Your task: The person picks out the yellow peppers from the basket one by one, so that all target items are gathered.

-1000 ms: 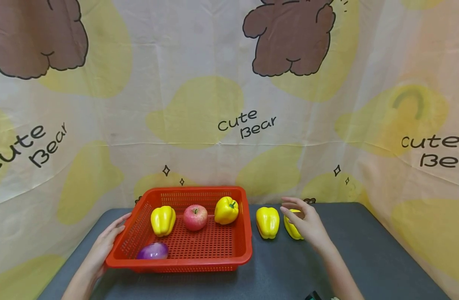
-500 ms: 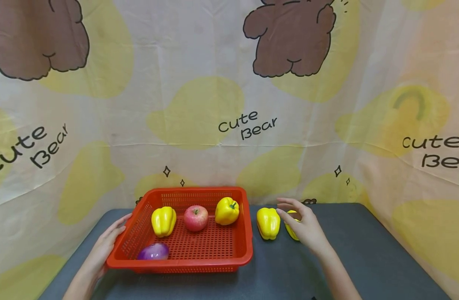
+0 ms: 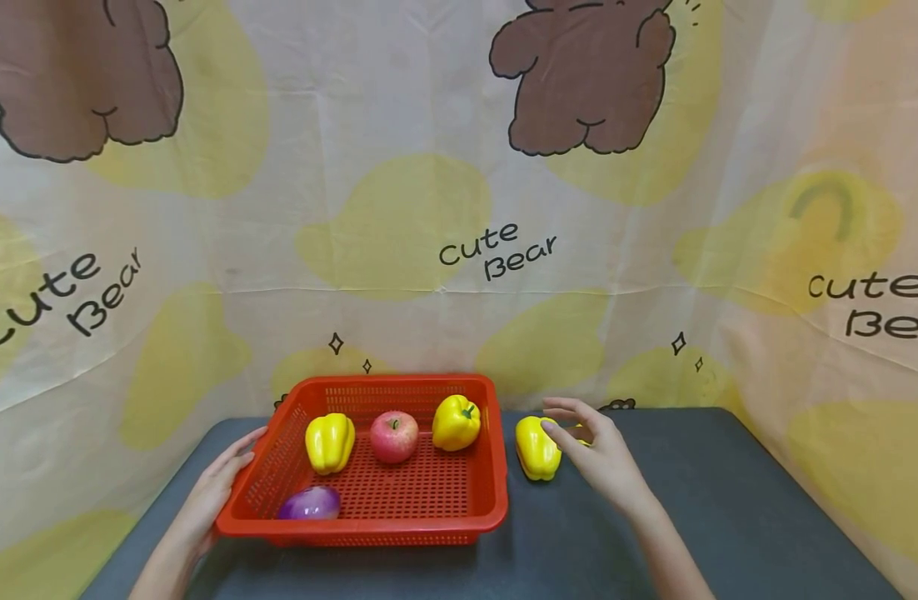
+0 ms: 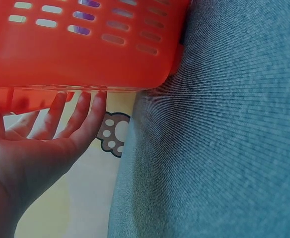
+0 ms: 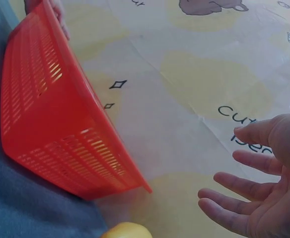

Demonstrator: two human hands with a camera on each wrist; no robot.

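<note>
A red plastic basket (image 3: 399, 527) stands on the dark table. It holds two yellow bell peppers, one at the left (image 3: 329, 443) and one at the right (image 3: 456, 423), with a red apple (image 3: 395, 437) between them and a purple onion (image 3: 311, 503) at the front left. My left hand (image 3: 207, 497) touches the basket's left side with fairly straight fingers. My right hand (image 3: 597, 454) hovers with spread, slightly bent fingers over the peppers outside the basket. One yellow bell pepper (image 3: 537, 450) lies beside its fingertips; another (image 3: 581, 433) is mostly hidden behind the hand.
A cloth printed with bears and lettering (image 3: 459, 250) hangs right behind the table. The dark table surface (image 3: 729, 500) extends to the right of the right hand and in front of the basket.
My right hand has drifted left, from above the far-right pepper toward the pepper nearer the basket. My left hand and the basket have stayed in place.
</note>
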